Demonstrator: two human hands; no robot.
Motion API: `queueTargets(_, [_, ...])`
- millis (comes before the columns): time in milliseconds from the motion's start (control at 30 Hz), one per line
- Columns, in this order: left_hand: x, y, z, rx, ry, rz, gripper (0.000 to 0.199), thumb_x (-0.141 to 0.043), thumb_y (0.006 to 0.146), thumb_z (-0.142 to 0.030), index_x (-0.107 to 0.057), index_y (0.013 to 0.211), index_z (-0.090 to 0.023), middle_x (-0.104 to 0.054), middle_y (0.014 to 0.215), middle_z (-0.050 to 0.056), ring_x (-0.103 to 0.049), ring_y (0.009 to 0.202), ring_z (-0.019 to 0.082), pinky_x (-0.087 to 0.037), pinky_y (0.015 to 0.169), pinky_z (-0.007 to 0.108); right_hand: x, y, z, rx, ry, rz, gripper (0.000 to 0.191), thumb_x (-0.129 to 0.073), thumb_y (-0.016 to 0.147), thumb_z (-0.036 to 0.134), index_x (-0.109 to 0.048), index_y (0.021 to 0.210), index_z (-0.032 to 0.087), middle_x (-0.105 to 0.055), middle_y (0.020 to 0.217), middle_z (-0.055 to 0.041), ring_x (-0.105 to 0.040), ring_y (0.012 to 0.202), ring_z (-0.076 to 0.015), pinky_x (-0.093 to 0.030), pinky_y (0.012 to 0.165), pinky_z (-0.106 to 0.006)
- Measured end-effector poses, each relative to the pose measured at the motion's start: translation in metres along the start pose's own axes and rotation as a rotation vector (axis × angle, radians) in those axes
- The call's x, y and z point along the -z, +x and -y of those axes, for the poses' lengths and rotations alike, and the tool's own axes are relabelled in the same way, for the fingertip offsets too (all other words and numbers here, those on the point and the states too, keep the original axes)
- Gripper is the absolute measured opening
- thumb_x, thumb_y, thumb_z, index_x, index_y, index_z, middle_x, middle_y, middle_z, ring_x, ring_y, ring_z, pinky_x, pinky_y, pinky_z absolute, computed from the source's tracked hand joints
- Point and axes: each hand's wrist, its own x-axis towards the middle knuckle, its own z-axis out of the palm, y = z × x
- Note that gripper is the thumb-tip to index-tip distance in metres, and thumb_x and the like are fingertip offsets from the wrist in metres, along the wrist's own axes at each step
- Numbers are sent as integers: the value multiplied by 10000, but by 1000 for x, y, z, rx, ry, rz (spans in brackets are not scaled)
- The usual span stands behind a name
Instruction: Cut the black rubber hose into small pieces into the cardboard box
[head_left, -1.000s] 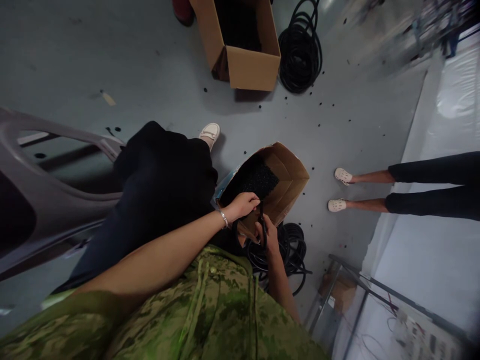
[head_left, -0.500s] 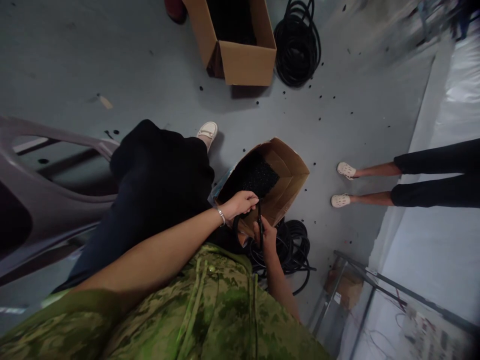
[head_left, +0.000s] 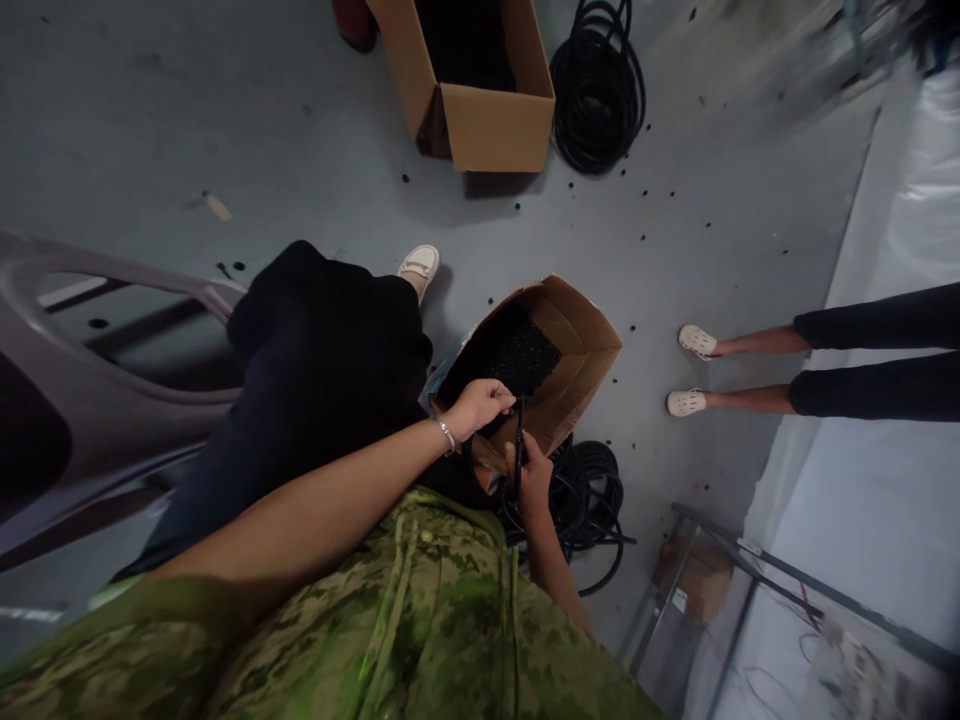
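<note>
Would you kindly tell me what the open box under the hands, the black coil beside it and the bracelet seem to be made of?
Box: brown cardboard with a dull finish, judging by its folded, creased walls.
Coil: probably rubber or flexible plastic, smooth with a faint sheen, as it bends in round loops.
Bracelet: perhaps silver-coloured metal, since it glints; too small to be certain.

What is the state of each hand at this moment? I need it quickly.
Left hand: closed in a pinch; what it holds cannot be told.
Right hand: closed around a slim black tool.
</note>
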Motion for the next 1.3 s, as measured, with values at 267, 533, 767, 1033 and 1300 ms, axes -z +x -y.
queueTargets(267, [1,4,4,-16,66,85,113,-658,704,-244,-628,670,-140,-583,556,-19,-477,527,87,-369,540,208,3,10,1,-14,-9,45,373,-511,872,426,-635,1147,206,-700,848,-24,-629,744,-188,-492,717,-283])
queueTargets(533, [0,9,9,5,122,31,132,-645,712,-208,-595,608,-144,-575,544,-17,-456,512,82,-349,540,208,-6,3,8,-1,-3,-2,372,-471,884,424,-674,1060,166,-707,827,-51,-635,719,-186,-499,712,-280])
queueTargets(767, [-2,14,12,104,103,-14,176,-636,728,-211,-543,591,-153,-527,518,-21,-399,445,70,-280,450,205,-18,-2,0,-21,-2,-37,347,-467,882,409,-675,1020,168,-696,769,-45,-619,660,-174,-494,679,-275])
queueTargets(1033, [-2,6,0,92,-74,60,65,-551,808,-112,-541,754,-147,-553,594,-31,-434,430,44,-335,448,171,-13,-5,-1,-132,181,19,398,-463,897,456,-626,1073,138,-625,673,-9,-541,539,-133,-465,547,-240])
queueTargets(1300, [-2,0,-10,29,-180,73,51,-610,797,-134,-569,822,-151,-541,587,-46,-428,418,37,-328,438,171,13,11,1,-59,169,128,446,-553,860,448,-616,1200,167,-698,908,-59,-634,719,-177,-526,691,-286])
